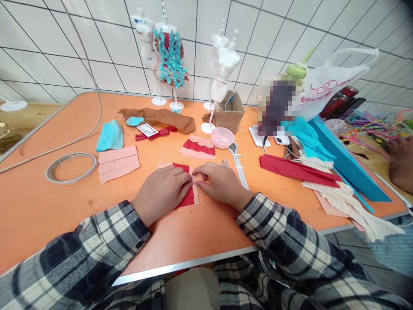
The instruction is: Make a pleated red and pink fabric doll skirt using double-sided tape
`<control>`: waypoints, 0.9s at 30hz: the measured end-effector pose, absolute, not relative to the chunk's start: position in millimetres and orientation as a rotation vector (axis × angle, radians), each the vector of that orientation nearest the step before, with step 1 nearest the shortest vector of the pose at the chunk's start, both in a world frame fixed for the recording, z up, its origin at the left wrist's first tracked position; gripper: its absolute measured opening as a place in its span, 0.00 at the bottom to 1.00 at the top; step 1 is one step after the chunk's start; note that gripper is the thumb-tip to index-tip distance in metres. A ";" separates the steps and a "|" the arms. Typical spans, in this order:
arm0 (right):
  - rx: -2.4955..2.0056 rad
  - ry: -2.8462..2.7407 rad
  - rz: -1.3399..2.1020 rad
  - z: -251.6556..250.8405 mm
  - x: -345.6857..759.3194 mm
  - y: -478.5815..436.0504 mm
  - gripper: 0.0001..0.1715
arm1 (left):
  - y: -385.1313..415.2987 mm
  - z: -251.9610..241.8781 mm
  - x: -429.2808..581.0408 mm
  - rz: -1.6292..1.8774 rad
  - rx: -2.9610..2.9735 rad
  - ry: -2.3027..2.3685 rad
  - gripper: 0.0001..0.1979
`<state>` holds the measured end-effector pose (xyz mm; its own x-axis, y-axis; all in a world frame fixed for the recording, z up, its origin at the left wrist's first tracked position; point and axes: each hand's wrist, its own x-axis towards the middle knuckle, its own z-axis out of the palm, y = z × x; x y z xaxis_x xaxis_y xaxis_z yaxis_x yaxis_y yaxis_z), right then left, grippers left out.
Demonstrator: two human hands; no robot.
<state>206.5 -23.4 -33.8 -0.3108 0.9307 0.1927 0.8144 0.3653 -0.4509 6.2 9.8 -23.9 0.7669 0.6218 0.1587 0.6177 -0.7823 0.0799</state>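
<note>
A piece of pink and red crepe paper [188, 199] lies on the table in front of me, partly covered by my hands. My left hand [163, 189] rests over its left side, fingers bent and pressed together at the paper. From the right, my right hand [222, 181] pinches the pink edge with thumb and forefinger, close to the left fingertips. Just beyond is another pink piece with a red band [198, 147]. Pointed metal tips [225, 163] show behind my right hand; the rest of that tool is hidden.
A tape roll [71, 168] and pink crepe paper [118, 163] lie left. Small dress forms [225, 64], a cardboard box [229, 113] and a pink bowl [222, 137] stand behind. Red crepe paper [297, 171] lies right; another person's hand [402, 161] is at far right.
</note>
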 end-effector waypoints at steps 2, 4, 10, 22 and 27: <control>-1.505 -2.187 0.380 -32.2 206.4 -24.1 0.17 | 10.2 -24.0 6.2 0.279 2.934 1.024 0.13; -1.503 -2.203 0.365 -31.6 206.5 -24.5 0.12 | 10.3 -23.7 5.9 0.273 2.931 1.023 0.13; -1.533 -2.230 0.346 -34.0 207.7 -23.1 0.09 | 9.5 -23.2 4.4 0.266 2.936 1.010 0.13; -1.521 -2.264 0.382 -35.3 208.1 -21.0 0.06 | 8.4 -22.4 6.8 0.195 2.911 1.066 0.14; -1.479 -2.160 0.395 -31.7 209.5 -23.5 0.11 | 8.5 -21.3 5.3 0.161 2.918 1.132 0.14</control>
<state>209.5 -23.5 -31.7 -0.2937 0.9277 0.2303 0.7862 0.3715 -0.4939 5.3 8.5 -21.3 0.7337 0.6731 0.0928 0.6723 -0.7390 0.0437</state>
